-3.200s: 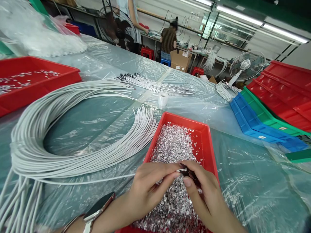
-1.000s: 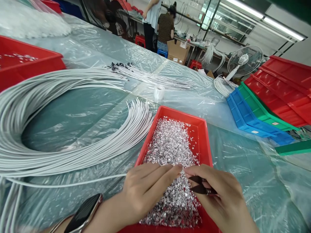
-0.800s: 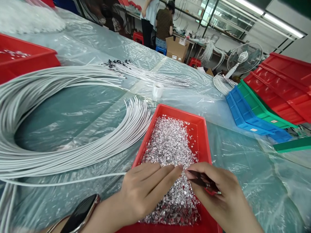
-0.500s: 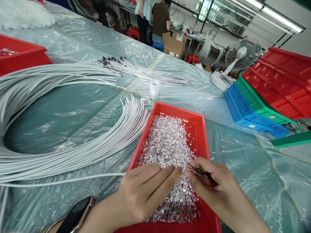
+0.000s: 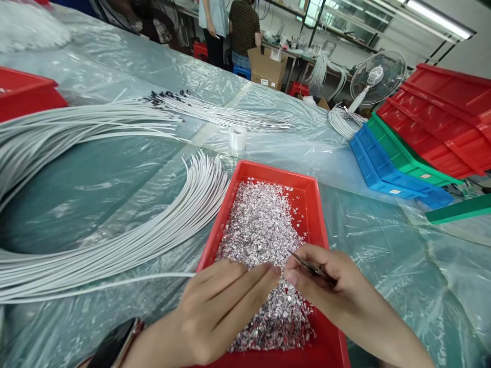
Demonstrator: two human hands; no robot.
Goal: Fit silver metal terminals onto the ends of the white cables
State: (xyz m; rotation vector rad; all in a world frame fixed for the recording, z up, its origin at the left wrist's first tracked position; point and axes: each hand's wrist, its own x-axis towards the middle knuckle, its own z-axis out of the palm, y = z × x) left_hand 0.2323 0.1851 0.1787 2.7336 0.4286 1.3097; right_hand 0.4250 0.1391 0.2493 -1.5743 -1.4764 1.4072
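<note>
My left hand (image 5: 218, 301) pinches the end of a thin white cable (image 5: 115, 282) over a red tray (image 5: 312, 186) holding a heap of small silver foil scraps (image 5: 261, 230). My right hand (image 5: 326, 286) is closed on small dark snips (image 5: 312, 268), whose tips sit right at the cable end between my two thumbs. Both hands hover above the near half of the tray. A watch (image 5: 111, 347) shows on my left wrist.
A large bundle of white cables (image 5: 126, 245) curves across the plastic-covered table (image 5: 383, 245) at left. A tape roll (image 5: 238, 137) stands behind the tray. Stacked blue, green and red trays (image 5: 406, 158) lie at right, another red tray (image 5: 23, 94) far left. Two people (image 5: 230, 25) and a fan (image 5: 378, 79) are beyond.
The view has tilted and drifted. My hands stay together over the tray; the snips in my right hand have turned from spread blades to lying closer against my fingers.
</note>
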